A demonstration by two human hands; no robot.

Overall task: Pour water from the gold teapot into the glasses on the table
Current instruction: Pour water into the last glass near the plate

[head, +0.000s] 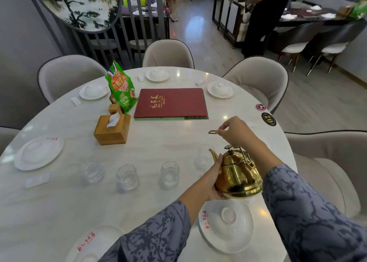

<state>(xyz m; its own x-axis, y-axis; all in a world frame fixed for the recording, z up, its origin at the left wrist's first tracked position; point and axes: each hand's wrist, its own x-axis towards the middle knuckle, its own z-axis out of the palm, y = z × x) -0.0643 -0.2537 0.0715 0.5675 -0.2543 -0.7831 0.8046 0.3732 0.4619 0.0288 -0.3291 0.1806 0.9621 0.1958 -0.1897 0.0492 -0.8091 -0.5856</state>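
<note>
Standing over a round white table (158, 218), a person holds the gold teapot (238, 174) in the air above the near right part of it, between two hands.

- Left hand (215, 177): open, palm and fingers pressed against the pot's side and underside, steadying it.
- Right hand (233, 131): closed in a pinch on the raised wire handle (213, 132), above the lid knob.
- Spout: aimed toward the rightmost glass (204, 156), which stands just beyond it; the pot looks barely tilted, and no stream shows.
- Glasses: three more in a row to the left (169, 174), (127, 177), (92, 172), all upright, set apart from one another.
- Progress, by judgement: pouring seems at or near its beginning, with the glasses left to fill.
- Hard to make out: water levels in any glass, since clear glass on pale marble gives nothing away; the rightmost glass is blurred and partly behind the spout.
- Hidden: the pot's far side and the left palm.
- Surroundings: covered white dishes, a wooden tissue box (112, 129), a red menu (171, 102), a green snack bag (120, 88).
</note>
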